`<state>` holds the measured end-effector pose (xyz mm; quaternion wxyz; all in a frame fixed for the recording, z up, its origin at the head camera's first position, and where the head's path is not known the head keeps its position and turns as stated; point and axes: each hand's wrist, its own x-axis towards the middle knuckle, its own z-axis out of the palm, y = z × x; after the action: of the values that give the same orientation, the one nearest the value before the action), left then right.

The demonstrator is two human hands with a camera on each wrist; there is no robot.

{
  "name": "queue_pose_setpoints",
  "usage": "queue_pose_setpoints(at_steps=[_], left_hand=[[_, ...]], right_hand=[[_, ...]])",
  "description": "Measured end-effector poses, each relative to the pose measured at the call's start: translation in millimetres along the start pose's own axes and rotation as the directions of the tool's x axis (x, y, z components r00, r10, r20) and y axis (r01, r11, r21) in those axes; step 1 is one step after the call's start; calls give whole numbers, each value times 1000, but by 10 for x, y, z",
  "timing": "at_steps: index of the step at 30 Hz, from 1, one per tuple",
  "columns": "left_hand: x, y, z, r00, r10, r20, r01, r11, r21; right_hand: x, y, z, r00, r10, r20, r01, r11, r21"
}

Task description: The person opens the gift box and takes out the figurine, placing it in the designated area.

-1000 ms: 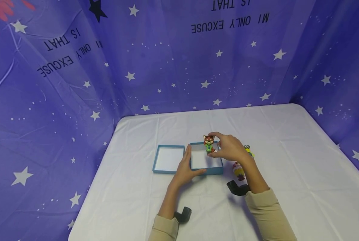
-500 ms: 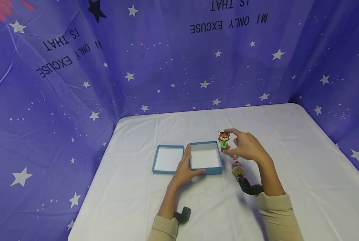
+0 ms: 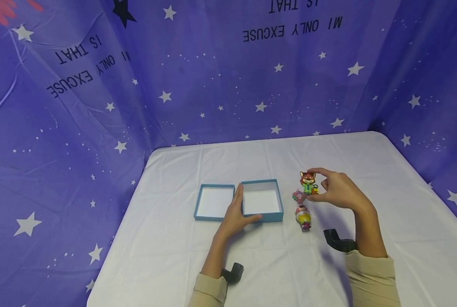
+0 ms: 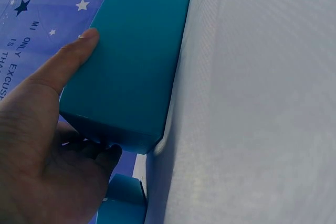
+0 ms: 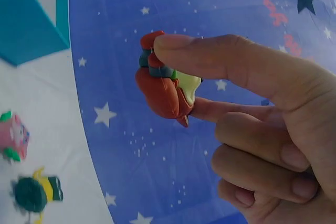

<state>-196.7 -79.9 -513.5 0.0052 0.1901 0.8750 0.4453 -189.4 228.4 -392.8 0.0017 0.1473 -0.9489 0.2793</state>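
My left hand [image 3: 236,219] holds the near left corner of an open blue box [image 3: 272,218], thumb along its front and fingers at its left side. The box's white inside shows nothing in it. In the right wrist view, my right hand [image 5: 262,108] pinches a fox figurine [image 5: 160,93] between thumb and index finger, at its feet and head. From the head view, the fox [image 3: 308,181] is upright, right of the box. Near it are a pink figurine [image 3: 299,196] with green parts and a small yellow-and-green figurine [image 3: 315,187], partly hidden.
Left of the box lies its shallow blue lid [image 3: 207,219], inside up. A pink-and-yellow figurine [image 3: 303,217] lies to the right of the box's front corner. Everything stands on a white-covered table [image 3: 167,247], with a purple starry curtain [image 3: 221,85] behind.
My right hand has carried the fox figurine rightward from over the box to above the other figurines. My left hand and the box have stayed in place.
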Motion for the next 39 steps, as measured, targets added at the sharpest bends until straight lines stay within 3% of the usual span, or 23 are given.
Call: queue_pose_setpoints(at_steps=[19,39], left_hand=[[3,4,0,1000,6,0,-6,1000,-8],[1,-5,1,1000,3,-1,-3,1000,2]], right_hand=[[-286,430,68,997,48,67,-53,996,67],[-330,808,352,973,119,200,-147,980,132]])
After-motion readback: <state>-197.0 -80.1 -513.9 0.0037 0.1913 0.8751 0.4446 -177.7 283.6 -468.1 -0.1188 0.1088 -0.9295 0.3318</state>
